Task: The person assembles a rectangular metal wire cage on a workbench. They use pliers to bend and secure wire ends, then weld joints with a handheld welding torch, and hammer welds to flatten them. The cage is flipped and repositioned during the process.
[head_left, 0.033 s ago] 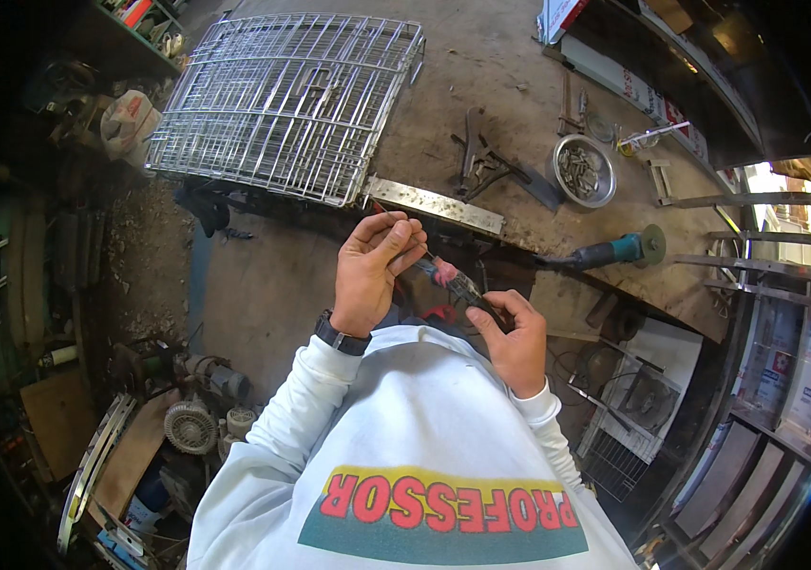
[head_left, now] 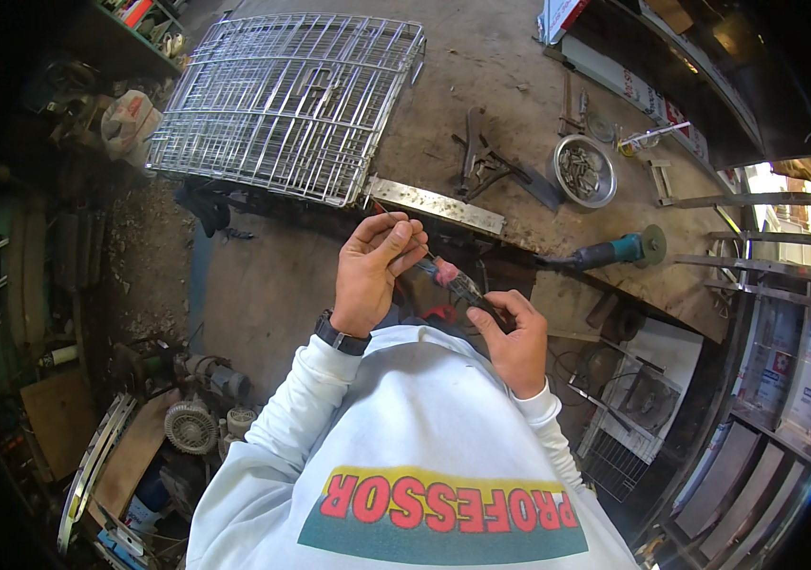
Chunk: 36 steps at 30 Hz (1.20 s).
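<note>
Taped handle (head_left: 465, 287), long axis ten to four o'clock between left hand (head_left: 367, 273), fingertips pinched closed on what I cannot tell, and right hand (head_left: 517, 344), nearer, gripping its four-o'clock end

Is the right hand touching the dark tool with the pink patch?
Touching: the head view shows the right hand gripping the dark tool between thumb and fingers.

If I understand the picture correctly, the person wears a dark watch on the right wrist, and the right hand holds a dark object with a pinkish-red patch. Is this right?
Not quite: the dark watch is on the wrist of the left hand, as the head view shows. The right hand does hold the dark object with a pinkish-red patch.
</note>
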### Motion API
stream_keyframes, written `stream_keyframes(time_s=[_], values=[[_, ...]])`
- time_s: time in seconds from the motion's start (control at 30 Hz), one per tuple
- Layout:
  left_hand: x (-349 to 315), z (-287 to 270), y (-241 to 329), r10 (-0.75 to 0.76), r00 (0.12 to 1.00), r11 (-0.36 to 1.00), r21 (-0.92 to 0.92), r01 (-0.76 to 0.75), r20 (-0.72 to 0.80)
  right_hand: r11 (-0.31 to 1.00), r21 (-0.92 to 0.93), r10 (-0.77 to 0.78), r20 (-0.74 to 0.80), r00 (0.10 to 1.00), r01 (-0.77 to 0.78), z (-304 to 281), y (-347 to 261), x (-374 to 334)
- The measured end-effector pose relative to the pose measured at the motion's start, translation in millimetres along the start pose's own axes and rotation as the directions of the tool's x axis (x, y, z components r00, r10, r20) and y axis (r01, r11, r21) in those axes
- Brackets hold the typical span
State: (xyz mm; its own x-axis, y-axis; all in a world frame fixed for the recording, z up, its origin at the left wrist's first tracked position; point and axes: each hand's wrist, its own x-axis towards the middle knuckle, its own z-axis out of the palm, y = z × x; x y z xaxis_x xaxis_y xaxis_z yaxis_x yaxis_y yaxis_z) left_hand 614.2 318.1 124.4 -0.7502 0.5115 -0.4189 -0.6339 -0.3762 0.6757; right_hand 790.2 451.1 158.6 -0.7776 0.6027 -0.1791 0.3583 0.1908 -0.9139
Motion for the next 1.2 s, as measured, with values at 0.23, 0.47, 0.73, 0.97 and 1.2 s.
stream_keyframes(time_s=[0.23,0.47,0.73,0.97,1.2], values=[[12.6,-3.8,0.4,0.03,0.998,1.0,0.007,-0.03,0.046,0.998,-0.061,-0.004,-0.017,1.0,0.003,7.1,-3.6,9.7],[22.9,-10.9,-4.7,-0.001,0.997,1.0,0.012,0.0,0.074,0.983,0.112,0.141,0.073,0.987,-0.149,12.4,2.5,10.9],[29.3,-1.0,10.6,-0.075,0.986,0.997,-0.017,0.079,0.152,0.856,0.335,0.289,0.322,0.902,-0.394,6.6,18.1,14.5],[30.4,6.1,15.3,-0.018,0.99,0.997,-0.066,0.028,0.142,0.885,0.346,0.239,0.236,0.942,-0.311,5.5,-3.4,18.7],[25.2,20.9,7.6,-0.049,0.995,0.999,-0.013,0.051,0.087,0.995,-0.027,-0.1,-0.107,0.989,0.098,6.4,-6.1,20.6]])
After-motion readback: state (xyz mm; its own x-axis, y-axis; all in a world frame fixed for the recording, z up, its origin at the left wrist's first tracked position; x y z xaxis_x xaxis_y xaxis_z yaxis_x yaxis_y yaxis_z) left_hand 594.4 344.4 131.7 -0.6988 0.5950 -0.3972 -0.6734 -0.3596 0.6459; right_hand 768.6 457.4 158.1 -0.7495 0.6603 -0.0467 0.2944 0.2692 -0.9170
